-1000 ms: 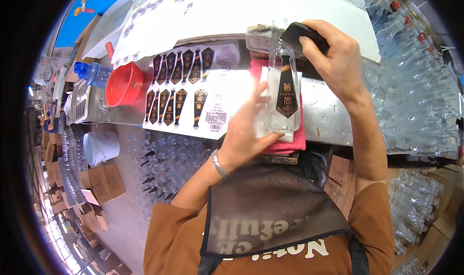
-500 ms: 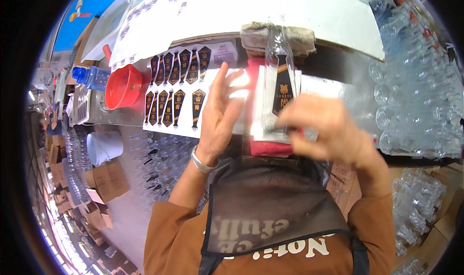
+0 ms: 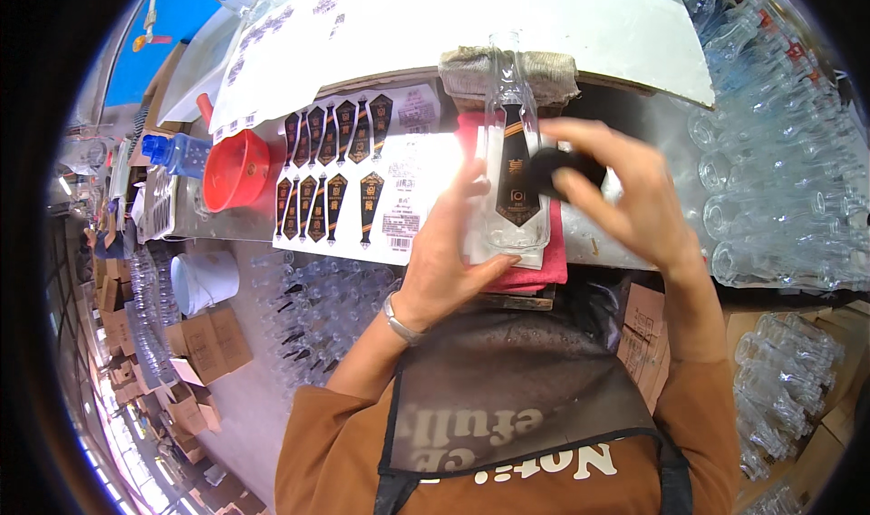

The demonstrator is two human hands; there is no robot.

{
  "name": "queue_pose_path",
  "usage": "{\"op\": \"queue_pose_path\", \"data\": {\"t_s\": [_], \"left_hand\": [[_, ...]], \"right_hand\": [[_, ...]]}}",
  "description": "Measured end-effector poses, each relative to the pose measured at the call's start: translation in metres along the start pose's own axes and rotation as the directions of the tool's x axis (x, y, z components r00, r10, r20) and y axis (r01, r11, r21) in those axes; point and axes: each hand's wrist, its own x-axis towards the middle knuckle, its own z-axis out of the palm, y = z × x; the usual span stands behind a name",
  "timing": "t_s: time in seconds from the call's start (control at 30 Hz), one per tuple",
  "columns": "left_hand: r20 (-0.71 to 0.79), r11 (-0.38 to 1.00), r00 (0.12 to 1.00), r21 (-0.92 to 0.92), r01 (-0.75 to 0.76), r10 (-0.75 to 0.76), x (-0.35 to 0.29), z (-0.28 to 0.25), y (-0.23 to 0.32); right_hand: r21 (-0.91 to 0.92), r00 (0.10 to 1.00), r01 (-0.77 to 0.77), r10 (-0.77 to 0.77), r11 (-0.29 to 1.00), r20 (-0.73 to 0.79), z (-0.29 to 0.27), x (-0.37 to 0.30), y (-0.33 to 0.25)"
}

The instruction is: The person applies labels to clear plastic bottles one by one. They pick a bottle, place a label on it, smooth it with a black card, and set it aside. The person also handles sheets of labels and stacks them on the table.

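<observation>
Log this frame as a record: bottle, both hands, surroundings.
bottle: clear, lying, black label, neck over rolled cloth
beneath bottle: red cloth
left hand: by bottle's base; contact unclear
right hand: holds black object, blurred, beside label
table left: label sheet, red scoop
table right: many clear bottles

A worker wears a brown, short-sleeved shirt printed in bold white lettering beneath a dark, see-through apron edged in black trim, with wide black straps. Pale letters show faintly through its sheer fabric. A smooth silver-coloured bangle circles the wrist above the left hand.
</observation>
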Motion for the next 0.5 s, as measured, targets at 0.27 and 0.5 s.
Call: {"op": "queue_pose_path", "data": {"t_s": [0.27, 0.5], "left_hand": [[-0.117, 0.999, 0.993, -0.041, 0.001, -0.005, 0.001, 0.009, 0.003], [-0.111, 0.999, 0.994, -0.030, -0.016, 0.012, 0.002, 0.007, 0.005]], "right_hand": [[-0.323, 0.973, 0.194, -0.139, 0.926, 0.187, -0.005, 0.061, 0.013], [-0.297, 0.993, 0.086, -0.059, 0.951, 0.100, -0.003, 0.077, 0.034]]}}
